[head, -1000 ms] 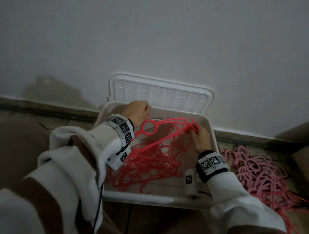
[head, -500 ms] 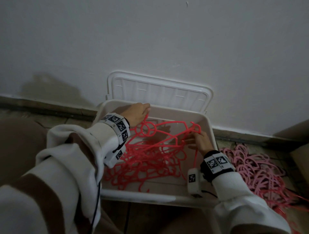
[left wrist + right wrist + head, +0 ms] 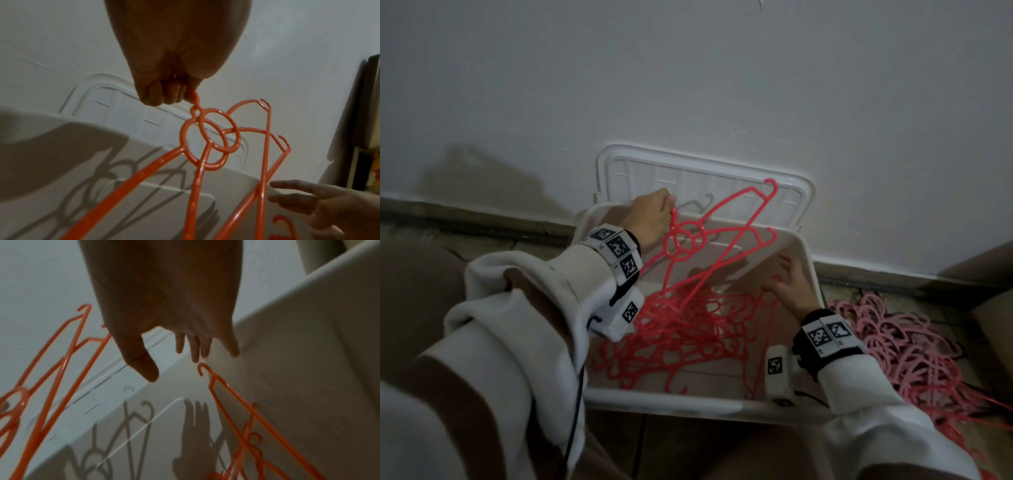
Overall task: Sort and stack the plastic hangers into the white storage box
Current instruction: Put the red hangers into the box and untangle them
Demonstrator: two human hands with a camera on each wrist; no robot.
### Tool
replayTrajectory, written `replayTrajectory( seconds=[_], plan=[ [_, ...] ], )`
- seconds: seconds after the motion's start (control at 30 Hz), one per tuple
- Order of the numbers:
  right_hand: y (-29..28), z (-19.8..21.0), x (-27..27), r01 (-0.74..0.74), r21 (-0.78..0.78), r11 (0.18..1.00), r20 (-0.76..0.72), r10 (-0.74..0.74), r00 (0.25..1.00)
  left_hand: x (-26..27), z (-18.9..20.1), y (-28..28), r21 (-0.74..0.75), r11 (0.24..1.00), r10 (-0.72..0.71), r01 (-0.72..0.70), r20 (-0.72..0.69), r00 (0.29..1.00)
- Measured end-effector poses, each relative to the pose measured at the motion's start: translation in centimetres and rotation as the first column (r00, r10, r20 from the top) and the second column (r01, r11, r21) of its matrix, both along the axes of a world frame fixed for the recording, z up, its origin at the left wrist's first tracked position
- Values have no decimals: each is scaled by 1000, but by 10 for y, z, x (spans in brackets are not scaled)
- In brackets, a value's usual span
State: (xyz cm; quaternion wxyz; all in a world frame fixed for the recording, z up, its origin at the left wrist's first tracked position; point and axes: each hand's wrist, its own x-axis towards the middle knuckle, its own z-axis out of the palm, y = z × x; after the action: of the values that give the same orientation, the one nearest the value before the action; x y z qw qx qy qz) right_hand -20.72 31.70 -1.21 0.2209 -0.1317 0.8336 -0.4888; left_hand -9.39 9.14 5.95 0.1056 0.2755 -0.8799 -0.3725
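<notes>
Lifted: 2 red hangers (image 3: 709,236), tilted up-right | left hand (image 3: 650,216) pinches hooks | right hand (image 3: 789,287) spread, released.

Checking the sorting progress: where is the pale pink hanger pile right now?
In the head view, the pink pile lies on the floor outside the box, right of it and just beyond the right hand.
</notes>
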Motion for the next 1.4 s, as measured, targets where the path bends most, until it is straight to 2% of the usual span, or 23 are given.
replayTrajectory(
  seconds=[0.07,0.13,0.2,0.27,0.33,0.47,0.53,0.67,0.8,0.93,1.0,1.13,1.17,1.27,1.4],
  plan=[
    [-8,10,6,-51,-23,998,-72,49,996,-1,1,2,15,999,48,-48,-34,998],
    [-19,17,13,-161,-119,980,11,163,987,-2,1,2,39,995,98,-96,-57,994],
    [-31,24,26,-285,-183,941,101,307,946,-3,-1,-1,54,989,139,-137,-50,989],
    [-44,27,36,-365,-182,913,99,386,917,-4,-5,-2,94,982,165,-161,-32,986],
    [-54,28,45,-389,-161,907,82,405,910,-5,-7,-3,146,972,192,-186,-28,981],
    [-67,23,51,-312,-253,916,107,347,932,-7,-11,-7,254,936,266,-244,-57,962],
    [-68,24,50,-249,-294,923,91,286,954,-9,-17,-9,348,915,240,-205,-59,969],
    [-66,28,47,-84,-381,921,98,131,987,-14,-28,0,561,821,218,-107,-135,967],
    [-64,26,45,37,-390,920,36,-25,999,-14,-24,8,577,816,172,-41,-176,969],
    [-64,24,45,97,-477,874,56,-80,995,-14,-19,11,606,794,109,37,-203,973],
    [-64,23,44,106,-478,872,60,-88,994,-15,-17,11,669,741,133,54,-225,965],
    [-63,20,46,87,-465,881,41,-77,996,-16,-11,12,834,545,280,92,-285,917],
    [-63,20,48,80,-456,886,43,-67,997,-16,-10,11,848,520,301,98,-289,909],
    [-62,19,49,95,-456,885,55,-78,995,-13,-9,8,817,566,261,110,-304,916],
    [-56,18,41,198,-376,905,-38,-228,973,-9,-5,8,728,665,140,166,-340,930]
  ],
)
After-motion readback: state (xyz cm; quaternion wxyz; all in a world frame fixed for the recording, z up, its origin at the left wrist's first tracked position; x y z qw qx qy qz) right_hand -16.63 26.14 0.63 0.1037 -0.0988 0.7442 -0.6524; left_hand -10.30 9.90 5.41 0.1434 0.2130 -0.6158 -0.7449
